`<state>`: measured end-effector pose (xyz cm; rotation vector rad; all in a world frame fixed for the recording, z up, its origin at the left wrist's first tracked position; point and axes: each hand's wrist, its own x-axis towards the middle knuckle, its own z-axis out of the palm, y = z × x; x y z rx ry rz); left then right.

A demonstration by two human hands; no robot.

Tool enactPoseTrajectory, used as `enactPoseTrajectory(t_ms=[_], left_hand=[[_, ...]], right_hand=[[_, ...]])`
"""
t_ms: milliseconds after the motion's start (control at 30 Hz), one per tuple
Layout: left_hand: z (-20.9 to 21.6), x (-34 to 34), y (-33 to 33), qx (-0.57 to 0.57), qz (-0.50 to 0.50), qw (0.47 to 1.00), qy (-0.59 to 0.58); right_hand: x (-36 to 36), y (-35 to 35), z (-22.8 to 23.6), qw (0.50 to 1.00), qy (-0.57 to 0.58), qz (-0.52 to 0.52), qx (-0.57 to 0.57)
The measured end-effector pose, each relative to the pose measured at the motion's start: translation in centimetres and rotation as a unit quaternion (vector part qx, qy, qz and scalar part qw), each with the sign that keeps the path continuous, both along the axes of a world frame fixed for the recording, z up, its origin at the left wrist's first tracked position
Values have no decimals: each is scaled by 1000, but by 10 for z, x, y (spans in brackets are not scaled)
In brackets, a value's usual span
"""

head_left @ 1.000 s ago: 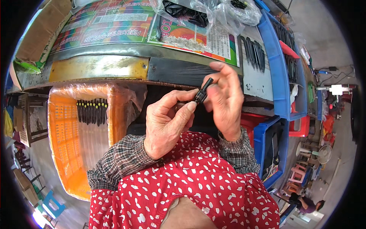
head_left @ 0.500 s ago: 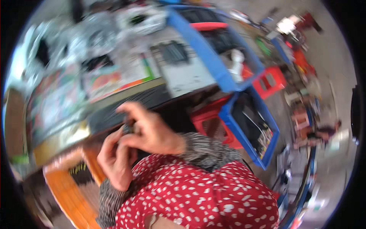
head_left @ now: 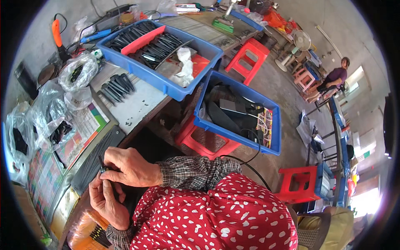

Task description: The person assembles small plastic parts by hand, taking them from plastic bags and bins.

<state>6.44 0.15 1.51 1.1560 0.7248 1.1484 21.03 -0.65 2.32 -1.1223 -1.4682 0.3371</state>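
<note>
My right hand (head_left: pixel 135 168) is closed, with thumb and forefinger pinching a small dark rod-like part (head_left: pixel 103 169). Just below it, the fingers of my left hand (head_left: pixel 110 206) are bent, the tips meeting at the part's lower end. The part's exact kind is too small to make out. Both hands are over the table edge, beside a black strip (head_left: pixel 93 160) lying along it. Beyond them are clear plastic bags (head_left: pixel 52 121) with black pieces inside. A bunch of black stick-shaped pieces (head_left: pixel 117 88) rests on a white board (head_left: pixel 139 109).
A blue tray (head_left: pixel 177 92) with black sticks and a red divider stands on the table. A second blue tray (head_left: pixel 237 139) sits over a red stool (head_left: pixel 206 143). Low at left is an orange basket (head_left: pixel 85 229). Another person (head_left: pixel 335 79) sits far right.
My view has swung to the right and steadied, so the room shows sharply. My hands remain together at the small dark part, now further left in the picture.
</note>
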Motion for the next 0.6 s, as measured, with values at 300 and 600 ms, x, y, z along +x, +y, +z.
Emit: enactPoseTrajectory(t_ms=[300, 600], left_hand=[[13, 14, -9, 26, -4, 1000, 11], [11, 18, -14, 51, -42, 998, -12]], right_hand=[[10, -13, 4, 996, -52, -63, 22], [15, -22, -1, 996, -73, -57, -6]])
